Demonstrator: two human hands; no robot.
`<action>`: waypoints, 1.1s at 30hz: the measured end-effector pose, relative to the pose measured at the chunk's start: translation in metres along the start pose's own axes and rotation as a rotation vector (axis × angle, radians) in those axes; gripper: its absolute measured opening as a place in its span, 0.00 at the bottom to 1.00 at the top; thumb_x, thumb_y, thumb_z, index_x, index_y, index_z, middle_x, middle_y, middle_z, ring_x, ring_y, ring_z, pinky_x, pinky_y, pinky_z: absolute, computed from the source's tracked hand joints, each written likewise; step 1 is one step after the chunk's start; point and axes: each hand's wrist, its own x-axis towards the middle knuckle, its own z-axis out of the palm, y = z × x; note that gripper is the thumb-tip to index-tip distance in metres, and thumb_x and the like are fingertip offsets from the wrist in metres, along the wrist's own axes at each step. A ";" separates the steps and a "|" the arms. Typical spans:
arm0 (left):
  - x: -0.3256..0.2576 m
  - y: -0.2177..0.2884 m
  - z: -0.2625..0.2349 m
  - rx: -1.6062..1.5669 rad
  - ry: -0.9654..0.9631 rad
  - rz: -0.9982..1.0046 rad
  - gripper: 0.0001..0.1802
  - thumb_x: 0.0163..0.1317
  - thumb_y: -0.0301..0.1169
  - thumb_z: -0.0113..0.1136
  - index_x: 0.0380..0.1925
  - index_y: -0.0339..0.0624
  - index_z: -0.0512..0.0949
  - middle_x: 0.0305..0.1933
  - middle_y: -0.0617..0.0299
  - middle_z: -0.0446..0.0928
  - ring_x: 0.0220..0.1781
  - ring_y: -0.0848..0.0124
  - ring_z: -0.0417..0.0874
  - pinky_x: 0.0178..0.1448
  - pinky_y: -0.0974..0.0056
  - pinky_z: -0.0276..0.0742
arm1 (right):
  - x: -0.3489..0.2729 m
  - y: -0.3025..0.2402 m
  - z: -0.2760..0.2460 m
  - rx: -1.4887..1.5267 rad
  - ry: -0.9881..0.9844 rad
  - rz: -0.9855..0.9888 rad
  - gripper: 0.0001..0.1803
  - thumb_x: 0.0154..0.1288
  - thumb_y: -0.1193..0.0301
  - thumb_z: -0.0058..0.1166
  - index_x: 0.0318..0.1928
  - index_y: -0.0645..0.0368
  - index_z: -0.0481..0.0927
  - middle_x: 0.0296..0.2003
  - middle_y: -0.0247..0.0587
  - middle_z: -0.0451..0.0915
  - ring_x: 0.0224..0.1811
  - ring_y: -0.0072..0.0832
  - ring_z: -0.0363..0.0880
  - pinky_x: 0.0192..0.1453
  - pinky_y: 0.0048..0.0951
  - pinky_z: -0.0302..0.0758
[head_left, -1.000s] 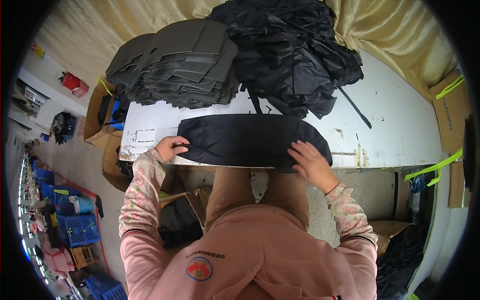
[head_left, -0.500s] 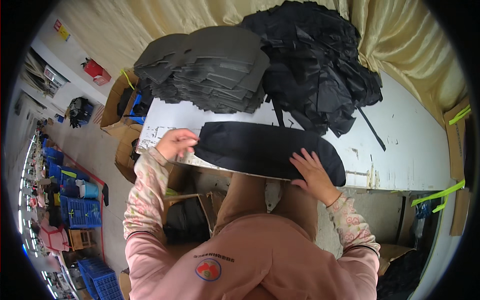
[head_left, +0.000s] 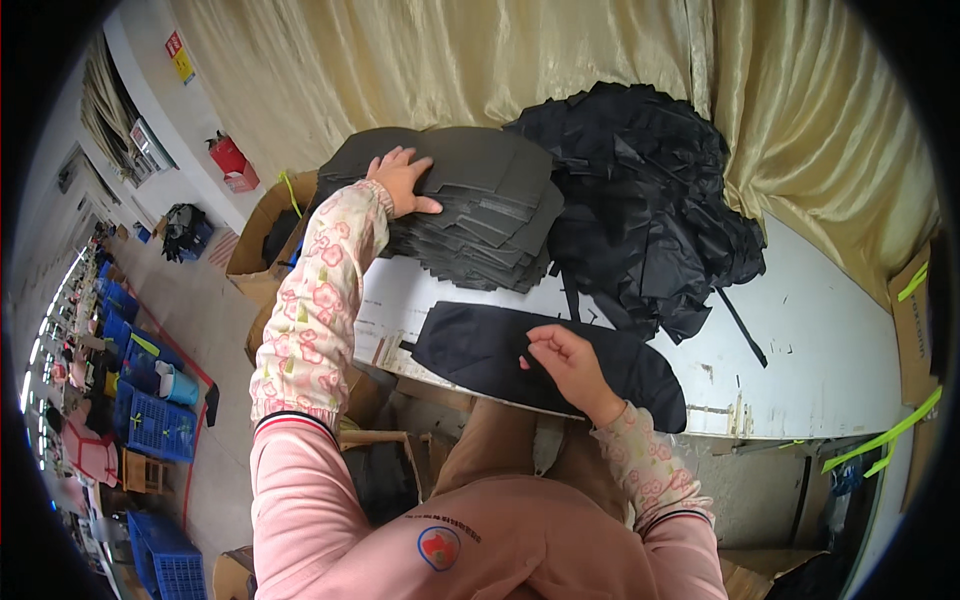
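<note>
My left hand [head_left: 402, 180] reaches far over the table, its fingers spread on top of a tall stack of dark grey cut sheets [head_left: 480, 160]. The sheets look stiff and foam-like, with curved edges. At the table's near edge lies a long black fabric piece [head_left: 465, 345] with a rounded right end. Over the middle of this cloth is my right hand [head_left: 570, 365], its fingers loosely bent, the thumb apart from them and nothing visible between. Whether that hand touches the cloth I cannot tell.
Behind the cloth, a heap of shiny black fabric pieces [head_left: 640, 200] covers the back of the white table [head_left: 820, 330]; a strap trails from it. Cardboard boxes [head_left: 262, 262] stand left of the table. Gold curtains [head_left: 420, 60] hang behind. Blue crates [head_left: 160, 425] line the floor farther left.
My left hand has left the black fabric's left end and reached forward onto the grey stack. My right hand has shifted left over the cloth, its flat fingers now bent. The view has tilted up.
</note>
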 end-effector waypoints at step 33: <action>-0.150 0.219 -0.008 -1.569 0.049 0.064 0.28 0.50 0.11 0.45 0.55 0.34 0.73 0.60 0.48 0.72 0.65 0.58 0.71 0.69 0.60 0.62 | -0.030 0.000 -0.010 -0.613 0.133 -0.211 0.16 0.57 0.76 0.60 0.46 0.61 0.76 0.42 0.41 0.78 0.44 0.34 0.76 0.51 0.30 0.70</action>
